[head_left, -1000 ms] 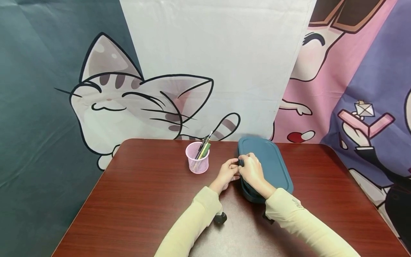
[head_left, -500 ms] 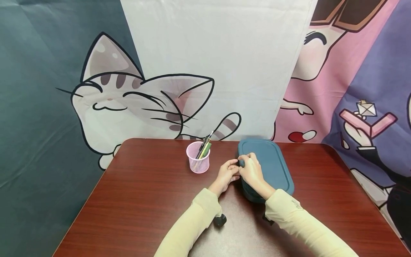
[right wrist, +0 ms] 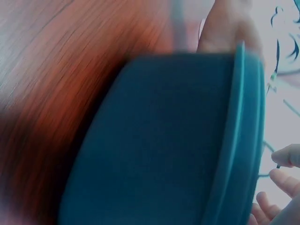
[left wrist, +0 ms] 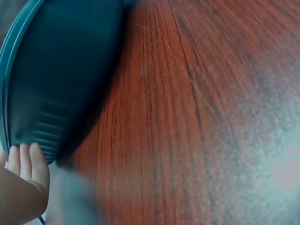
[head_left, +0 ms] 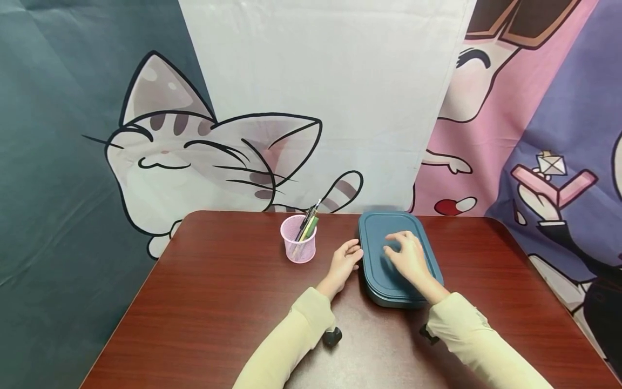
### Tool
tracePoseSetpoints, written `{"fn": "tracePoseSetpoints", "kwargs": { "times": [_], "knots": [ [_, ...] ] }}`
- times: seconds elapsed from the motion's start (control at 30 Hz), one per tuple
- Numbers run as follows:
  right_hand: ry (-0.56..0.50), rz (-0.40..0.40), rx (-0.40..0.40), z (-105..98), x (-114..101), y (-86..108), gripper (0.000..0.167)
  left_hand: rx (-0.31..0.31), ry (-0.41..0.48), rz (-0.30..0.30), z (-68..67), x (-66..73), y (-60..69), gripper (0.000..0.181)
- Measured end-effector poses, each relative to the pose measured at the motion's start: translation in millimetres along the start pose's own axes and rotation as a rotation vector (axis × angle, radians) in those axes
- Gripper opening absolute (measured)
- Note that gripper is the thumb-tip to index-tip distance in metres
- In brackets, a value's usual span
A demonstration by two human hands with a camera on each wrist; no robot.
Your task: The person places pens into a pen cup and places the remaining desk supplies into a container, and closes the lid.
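A blue lidded box (head_left: 389,224) stands on the table, its lid lying on top. My left hand (head_left: 342,267) is at the box's left side, fingers extended. In the left wrist view, the fingers (left wrist: 38,164) lie close against the ribbed part of the box's wall; whether they press on it I cannot tell. Above the lid hovers my right hand (head_left: 410,261), its thumb and fingers loosely bent and apart, holding nothing. The right wrist view shows the box's side wall (right wrist: 150,140) and lid rim, with right-hand fingers (right wrist: 286,180) at the edge.
A pink mesh pen cup (head_left: 299,251) with several pens stands left of the box. The brown wooden table (head_left: 218,270) extends around them. A printed cloth backdrop (head_left: 330,81) hangs behind the table's far edge.
My right hand has left the box's left edge, where it gripped a small dark part, and moved right over the lid. My left hand has stayed by the box's left side.
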State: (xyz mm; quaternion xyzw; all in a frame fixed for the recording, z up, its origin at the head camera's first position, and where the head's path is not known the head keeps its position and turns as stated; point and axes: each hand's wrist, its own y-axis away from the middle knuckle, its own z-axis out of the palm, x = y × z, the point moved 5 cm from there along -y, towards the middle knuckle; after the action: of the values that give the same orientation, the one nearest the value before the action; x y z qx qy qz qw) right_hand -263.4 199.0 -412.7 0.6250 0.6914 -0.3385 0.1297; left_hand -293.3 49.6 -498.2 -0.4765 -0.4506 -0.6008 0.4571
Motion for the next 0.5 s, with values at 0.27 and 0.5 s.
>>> {"fn": "tracePoseSetpoints", "kwargs": {
  "times": [0.27, 0.5],
  "knots": [
    [0.014, -0.019, 0.076, -24.1, 36.5, 1.7, 0.027, -0.025, -0.137, 0.121, 4.1, 12.8, 4.4, 0.051],
    [0.003, -0.032, -0.008, -32.3, 63.2, 0.3, 0.043, -0.035, -0.361, 0.169, 9.5, 16.9, 6.9, 0.057]
  ]
}}
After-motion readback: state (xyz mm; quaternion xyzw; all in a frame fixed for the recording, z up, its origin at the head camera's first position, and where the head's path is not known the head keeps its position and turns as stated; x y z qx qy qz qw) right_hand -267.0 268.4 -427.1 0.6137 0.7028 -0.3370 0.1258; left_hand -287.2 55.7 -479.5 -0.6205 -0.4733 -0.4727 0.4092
